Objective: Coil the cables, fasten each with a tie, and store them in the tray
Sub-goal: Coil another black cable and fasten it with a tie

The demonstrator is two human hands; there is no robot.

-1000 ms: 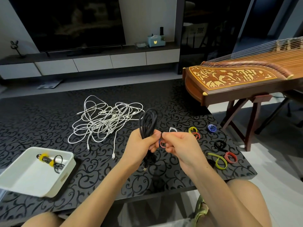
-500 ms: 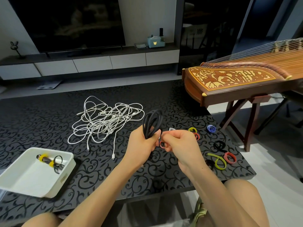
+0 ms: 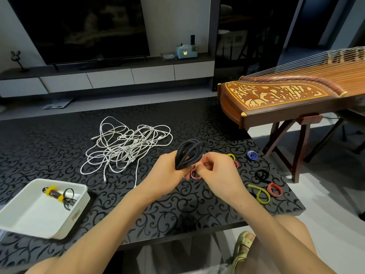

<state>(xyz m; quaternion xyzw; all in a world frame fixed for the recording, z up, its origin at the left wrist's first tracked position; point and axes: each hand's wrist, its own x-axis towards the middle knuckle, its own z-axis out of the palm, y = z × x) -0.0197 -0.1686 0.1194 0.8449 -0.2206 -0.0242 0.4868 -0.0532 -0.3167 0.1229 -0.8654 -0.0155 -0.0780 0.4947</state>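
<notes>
My left hand (image 3: 167, 175) grips a coiled black cable (image 3: 188, 153) above the middle of the black patterned table (image 3: 49, 147); the coil's loops stick up and lean right. My right hand (image 3: 217, 173) pinches a red tie (image 3: 194, 175) right beside the coil's lower end. A tangle of white cables (image 3: 126, 147) lies behind and to the left. The white tray (image 3: 29, 220) at the front left holds one black cable bound with yellow ties (image 3: 57, 193).
Loose ties lie at the table's right end: blue (image 3: 252, 155), black (image 3: 261, 175), red (image 3: 274, 189), yellow-green (image 3: 260, 193). A wooden zither (image 3: 286, 97) on a stand is close beyond the table's right edge. TV and low cabinet stand far behind.
The black coil has tilted from upright to leaning right and sits a bit higher. My right hand keeps working the red tie at the coil's base; both hands shifted slightly.
</notes>
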